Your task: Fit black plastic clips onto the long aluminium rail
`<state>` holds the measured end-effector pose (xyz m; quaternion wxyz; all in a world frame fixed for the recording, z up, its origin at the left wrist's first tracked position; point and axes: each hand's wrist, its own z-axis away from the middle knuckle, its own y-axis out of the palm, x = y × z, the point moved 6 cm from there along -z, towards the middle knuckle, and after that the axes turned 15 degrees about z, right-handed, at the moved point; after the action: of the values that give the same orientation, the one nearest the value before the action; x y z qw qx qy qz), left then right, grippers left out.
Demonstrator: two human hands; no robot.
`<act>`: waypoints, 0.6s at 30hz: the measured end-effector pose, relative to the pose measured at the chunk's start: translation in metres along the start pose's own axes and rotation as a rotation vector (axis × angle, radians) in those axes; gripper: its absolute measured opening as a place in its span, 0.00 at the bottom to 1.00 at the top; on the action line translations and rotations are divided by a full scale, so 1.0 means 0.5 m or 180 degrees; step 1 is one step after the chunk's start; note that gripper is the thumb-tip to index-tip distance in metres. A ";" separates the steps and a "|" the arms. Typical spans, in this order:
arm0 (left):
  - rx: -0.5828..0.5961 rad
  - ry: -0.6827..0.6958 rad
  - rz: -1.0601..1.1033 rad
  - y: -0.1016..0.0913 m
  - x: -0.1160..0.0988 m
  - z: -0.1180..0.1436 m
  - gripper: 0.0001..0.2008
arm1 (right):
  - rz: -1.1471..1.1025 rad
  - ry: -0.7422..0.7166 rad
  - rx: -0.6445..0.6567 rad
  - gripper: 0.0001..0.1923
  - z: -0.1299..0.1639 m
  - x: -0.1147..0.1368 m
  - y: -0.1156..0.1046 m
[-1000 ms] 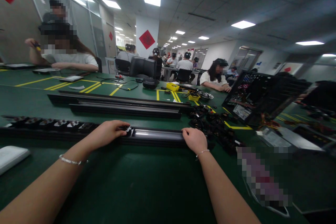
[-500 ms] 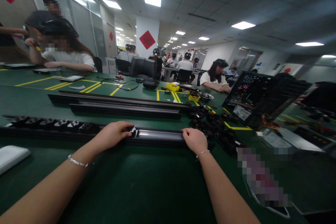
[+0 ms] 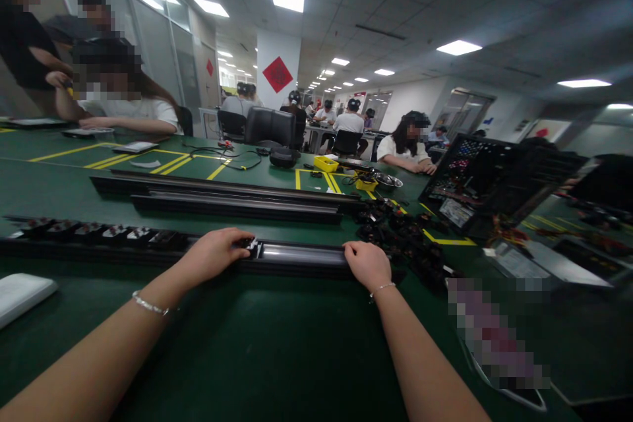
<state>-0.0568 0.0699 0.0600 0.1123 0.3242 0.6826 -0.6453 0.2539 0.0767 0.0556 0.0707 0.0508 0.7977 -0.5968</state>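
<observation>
A long black rail lies across the green table in front of me. Several small black modules with white and reddish parts sit in a row along its left part. My left hand is closed on a small black-and-white module at the middle of the rail; the fingers hide most of it. Bent over the rail's right part, my right hand grips its edge with curled fingers. Between the hands a bare, shiny stretch of the rail's channel shows.
Two more black rails lie behind. A pile of black modules is at the right, near an open computer case. A white box-like object is at the left. A yellow tray stands farther back. Several people sit around.
My left hand and the module have shifted very slightly to the right along the rail. My right hand stays put. At the far left, a standing person has come into view.
</observation>
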 end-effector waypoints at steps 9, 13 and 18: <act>-0.0100 0.0057 0.0035 0.010 -0.009 0.000 0.21 | -0.0003 0.0007 0.0031 0.19 -0.002 0.000 0.002; -0.0120 0.0059 0.0016 0.016 -0.007 -0.003 0.20 | 0.0000 0.0005 0.0010 0.19 -0.001 0.000 0.002; -0.0150 0.0044 -0.0036 0.019 -0.008 -0.002 0.20 | -0.0006 -0.0035 -0.0020 0.19 -0.001 0.000 0.003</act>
<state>-0.0477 0.0692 0.0547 0.1116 0.3221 0.7001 -0.6274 0.2541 0.0778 0.0542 0.0746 0.0465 0.7992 -0.5946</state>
